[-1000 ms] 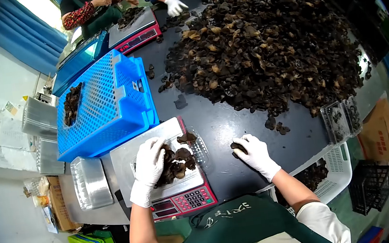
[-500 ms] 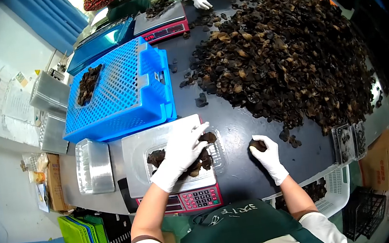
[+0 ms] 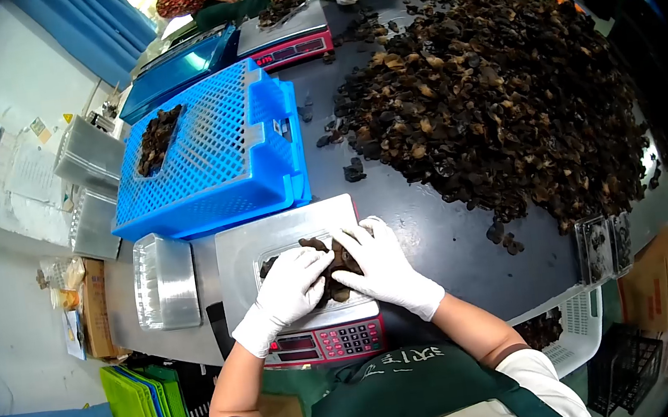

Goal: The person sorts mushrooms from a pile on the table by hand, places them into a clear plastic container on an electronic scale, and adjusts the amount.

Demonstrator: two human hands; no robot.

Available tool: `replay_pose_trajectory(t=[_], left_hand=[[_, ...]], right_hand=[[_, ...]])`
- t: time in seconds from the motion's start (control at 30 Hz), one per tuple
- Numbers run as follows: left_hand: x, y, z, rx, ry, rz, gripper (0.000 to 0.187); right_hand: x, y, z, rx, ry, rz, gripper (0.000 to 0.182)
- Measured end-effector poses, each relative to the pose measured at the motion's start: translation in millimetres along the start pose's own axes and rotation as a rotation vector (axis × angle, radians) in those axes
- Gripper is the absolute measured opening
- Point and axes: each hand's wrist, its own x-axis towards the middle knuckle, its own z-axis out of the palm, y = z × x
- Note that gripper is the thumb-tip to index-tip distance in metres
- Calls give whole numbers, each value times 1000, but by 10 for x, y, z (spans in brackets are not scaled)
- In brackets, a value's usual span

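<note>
A clear plastic tray [image 3: 262, 265] holding dark wood ear mushrooms [image 3: 316, 244] rests on the plate of a digital scale [image 3: 232, 250]. Over the tray's left side lies my white-gloved left hand [image 3: 293, 282], open, its fingers stretched across the mushrooms. From the right, my gloved right hand [image 3: 383, 267] touches the same mushrooms, open, with thumb and fingers spread. The two hands nearly meet and cover much of the tray. Below them shows the scale's red front with its keypad [image 3: 350, 341].
A large mushroom heap [image 3: 488, 106] covers the table's right side. Left of it stands an upturned blue crate [image 3: 199, 200] with a filled tray [image 3: 160, 142] on top. Stacked clear trays [image 3: 165, 283] stand left of the scale. Two co-workers stand across the table by another scale [image 3: 293, 47].
My right hand has moved left from the bare table with its mushroom piece onto the tray. My left hand has shifted slightly left and down. A co-worker's hand now reaches the far scale.
</note>
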Motion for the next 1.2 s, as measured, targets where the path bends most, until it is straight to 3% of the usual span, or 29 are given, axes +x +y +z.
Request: replay_pose_trajectory(t=[0.13,0.23,0.27,0.3,0.37,0.4,0.5,0.63,0.77,0.9,1.03,1.1,1.13,1.17,1.2], left_hand=[[-147,11,-147,-103,159,-74,37],[-276,16,-234,-109,304,-128,25],[-295,59,-263,-98,320,-143,18],[-330,80,-262,-92,294,-157,16],[-362,151,-282,0,196,-131,17],[-379,176,-236,37,175,-146,21],[-331,276,-139,119,170,-177,29],[-334,224,-13,164,204,-172,26],[-344,220,-88,-52,435,-238,18],[-287,303,-37,-136,527,-191,16],[-235,575,87,-194,543,-149,16],[-229,751,163,-296,507,-134,17],[-237,846,260,-390,493,-145,17],[-245,937,354,-483,478,-158,17],[-247,998,403,-576,403,-146,17]], right_hand=[[11,10,-149,92,25,-18,65],[6,174,-276,339,53,23,49],[20,195,-355,567,4,117,43],[36,157,-508,609,-85,310,42],[-4,208,-536,864,0,498,38],[1,292,-518,767,81,362,36],[-58,381,-571,877,132,455,32],[-193,393,-586,840,154,449,32],[-349,166,-665,843,170,437,28],[-443,-82,-620,716,28,231,28],[-498,-330,-521,648,-33,58,45],[-584,-410,-518,678,-75,109,51],[-623,-400,-537,669,-142,123,52],[-673,-319,-460,601,-53,-40,47],[-740,-287,-511,629,-133,25,45]])
